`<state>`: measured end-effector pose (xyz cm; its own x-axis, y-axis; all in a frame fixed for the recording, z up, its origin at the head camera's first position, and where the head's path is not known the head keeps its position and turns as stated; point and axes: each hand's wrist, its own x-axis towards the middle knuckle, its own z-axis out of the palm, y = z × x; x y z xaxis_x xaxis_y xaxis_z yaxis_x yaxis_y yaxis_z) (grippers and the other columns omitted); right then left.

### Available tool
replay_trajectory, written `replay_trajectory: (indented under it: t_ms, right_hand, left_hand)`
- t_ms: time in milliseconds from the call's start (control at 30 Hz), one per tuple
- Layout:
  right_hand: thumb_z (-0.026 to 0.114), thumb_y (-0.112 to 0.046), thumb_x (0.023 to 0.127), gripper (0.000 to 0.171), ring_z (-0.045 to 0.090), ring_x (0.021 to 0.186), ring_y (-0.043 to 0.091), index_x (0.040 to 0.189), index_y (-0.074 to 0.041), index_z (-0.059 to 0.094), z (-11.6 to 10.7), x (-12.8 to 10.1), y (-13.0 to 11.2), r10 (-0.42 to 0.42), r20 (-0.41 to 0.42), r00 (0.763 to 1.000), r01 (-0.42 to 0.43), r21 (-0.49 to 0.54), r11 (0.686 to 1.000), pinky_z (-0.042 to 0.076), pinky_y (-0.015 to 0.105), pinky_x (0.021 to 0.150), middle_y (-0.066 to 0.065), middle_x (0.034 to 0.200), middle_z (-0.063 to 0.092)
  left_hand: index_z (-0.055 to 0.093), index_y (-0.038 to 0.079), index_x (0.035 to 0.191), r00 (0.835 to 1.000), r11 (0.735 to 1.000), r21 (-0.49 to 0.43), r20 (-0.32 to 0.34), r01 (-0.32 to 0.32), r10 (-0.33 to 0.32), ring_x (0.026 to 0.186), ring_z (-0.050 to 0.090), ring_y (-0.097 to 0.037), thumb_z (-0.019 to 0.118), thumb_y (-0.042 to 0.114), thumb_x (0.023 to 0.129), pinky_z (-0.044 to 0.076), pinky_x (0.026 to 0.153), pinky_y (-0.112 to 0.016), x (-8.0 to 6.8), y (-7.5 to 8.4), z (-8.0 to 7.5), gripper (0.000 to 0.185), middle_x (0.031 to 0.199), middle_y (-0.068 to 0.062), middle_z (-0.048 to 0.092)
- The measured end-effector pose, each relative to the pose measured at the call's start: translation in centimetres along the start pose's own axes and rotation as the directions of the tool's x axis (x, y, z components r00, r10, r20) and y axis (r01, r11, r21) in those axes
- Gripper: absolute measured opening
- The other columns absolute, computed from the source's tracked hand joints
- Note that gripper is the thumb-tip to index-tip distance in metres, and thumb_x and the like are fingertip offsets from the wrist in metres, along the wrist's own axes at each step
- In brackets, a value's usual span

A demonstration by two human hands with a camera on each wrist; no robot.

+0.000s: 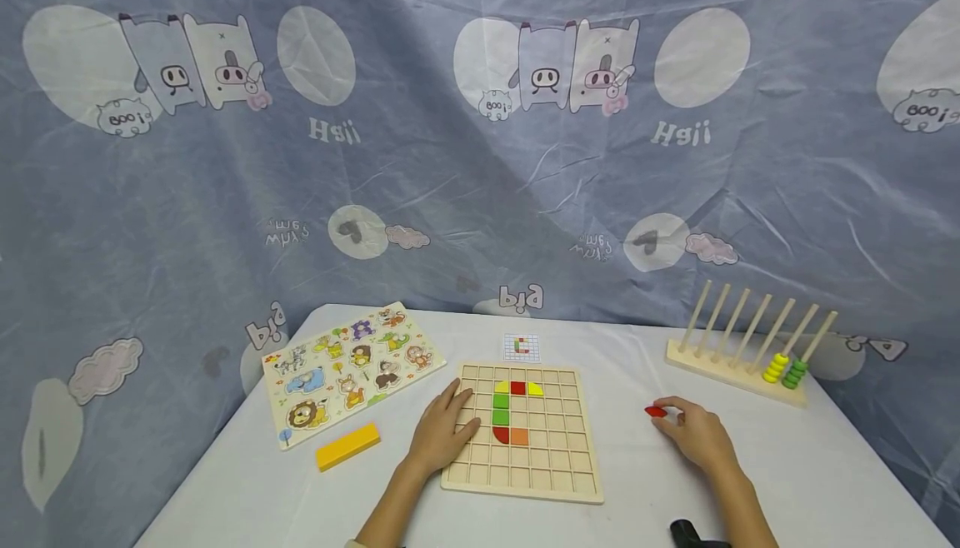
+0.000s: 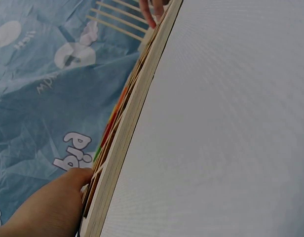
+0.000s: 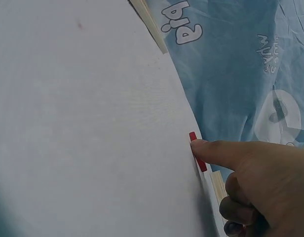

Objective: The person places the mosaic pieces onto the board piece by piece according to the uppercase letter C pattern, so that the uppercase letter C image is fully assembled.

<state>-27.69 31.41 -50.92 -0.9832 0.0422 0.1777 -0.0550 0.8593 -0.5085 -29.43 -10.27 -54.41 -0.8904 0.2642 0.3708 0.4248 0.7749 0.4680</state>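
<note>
My left hand (image 1: 441, 431) rests on the left edge of a wooden grid board (image 1: 555, 456); in the left wrist view its thumb (image 2: 75, 178) lies over the rim. Coloured tiles sit in the grid: yellow pieces beside a red square (image 1: 518, 388) along the top, green squares (image 1: 500, 409) below, then a rounded dark red tile (image 1: 502, 435) beside an orange square (image 1: 519, 437). To the board's right, my right hand (image 1: 701, 435) pinches a small red tile (image 1: 656, 411) at its fingertips. The right wrist view shows the thumb against this tile (image 3: 198, 152).
A small pattern card (image 1: 521, 347) lies behind the board. An animal puzzle (image 1: 352, 369) and a yellow-orange block (image 1: 348, 447) are on the left. At the back right stands a peg rack (image 1: 735, 373) with yellow and green beads. A black object (image 1: 684, 533) is at the front edge.
</note>
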Motion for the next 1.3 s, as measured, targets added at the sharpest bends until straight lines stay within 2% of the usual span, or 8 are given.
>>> replay_trajectory:
  t_ms: [233, 500, 733, 1000, 1133, 1300]
  right_hand:
    - [0.071, -0.032, 0.079, 0.039, 0.036, 0.052, 0.015, 0.106, -0.006, 0.066, -0.8, -0.2, -0.8, 0.006, 0.019, 1.000, -0.006, -0.007, 1.000, 0.029, 0.029, 0.046, 0.000, 0.062, 0.046]
    - [0.072, -0.032, 0.078, 0.032, 0.044, 0.058, 0.018, 0.100, -0.008, 0.069, -1.4, -0.5, -1.3, 0.009, 0.051, 0.999, -0.007, -0.042, 0.999, 0.035, 0.032, 0.049, 0.001, 0.068, 0.052]
    - [0.070, -0.033, 0.079, 0.029, 0.040, 0.055, 0.017, 0.095, -0.009, 0.068, -0.8, -0.8, -0.9, 0.038, 0.023, 0.999, -0.037, -0.036, 0.999, 0.031, 0.031, 0.047, 0.001, 0.063, 0.047]
    - [0.073, -0.040, 0.075, 0.030, 0.036, 0.050, 0.015, 0.087, -0.014, 0.065, 0.3, -0.7, -1.8, 0.007, -0.013, 1.000, -0.007, -0.033, 0.999, 0.028, 0.030, 0.043, -0.001, 0.057, 0.043]
    - [0.074, -0.043, 0.073, 0.031, 0.039, 0.052, 0.016, 0.085, -0.016, 0.064, 0.2, -0.8, -2.6, 0.007, 0.024, 1.000, -0.006, -0.040, 0.999, 0.030, 0.030, 0.045, 0.000, 0.060, 0.046]
    - [0.077, -0.039, 0.070, 0.029, 0.045, 0.059, 0.017, 0.082, -0.016, 0.064, -0.6, -1.1, -3.7, 0.035, 0.111, 0.993, -0.032, -0.030, 0.999, 0.036, 0.033, 0.050, 0.001, 0.067, 0.052]
  left_hand:
    - [0.047, 0.012, 0.135, 1.000, 1.000, 0.002, 0.002, 0.012, -0.012, 0.125, 0.038, -0.038, 0.053, 0.042, 0.090, 0.033, 0.099, -0.050, 0.0, 0.0, -0.2, 0.054, 0.146, -0.013, 0.032]
    - [0.047, 0.012, 0.135, 1.000, 1.000, 0.000, 0.000, 0.018, -0.018, 0.126, 0.037, -0.037, 0.052, 0.042, 0.091, 0.033, 0.100, -0.049, 0.2, -0.1, -0.3, 0.054, 0.146, -0.013, 0.031]
    - [0.046, 0.012, 0.136, 1.000, 1.000, 0.000, 0.014, 0.017, -0.017, 0.127, 0.036, -0.036, 0.052, 0.043, 0.091, 0.032, 0.100, -0.050, -0.1, 0.0, -0.1, 0.055, 0.146, -0.013, 0.031]
    - [0.047, 0.013, 0.136, 1.000, 1.000, 0.002, 0.004, 0.014, -0.014, 0.126, 0.037, -0.036, 0.052, 0.043, 0.091, 0.032, 0.100, -0.049, -0.1, 0.1, -0.1, 0.054, 0.146, -0.013, 0.031]
    - [0.047, 0.012, 0.135, 1.000, 1.000, 0.001, 0.000, 0.008, -0.008, 0.126, 0.037, -0.036, 0.052, 0.042, 0.091, 0.032, 0.100, -0.049, -0.1, 0.2, -0.1, 0.054, 0.146, -0.013, 0.032]
    - [0.047, 0.012, 0.135, 1.000, 1.000, 0.004, 0.002, 0.009, -0.009, 0.127, 0.037, -0.036, 0.051, 0.043, 0.091, 0.032, 0.100, -0.049, -0.1, 0.1, -0.1, 0.054, 0.146, -0.013, 0.031]
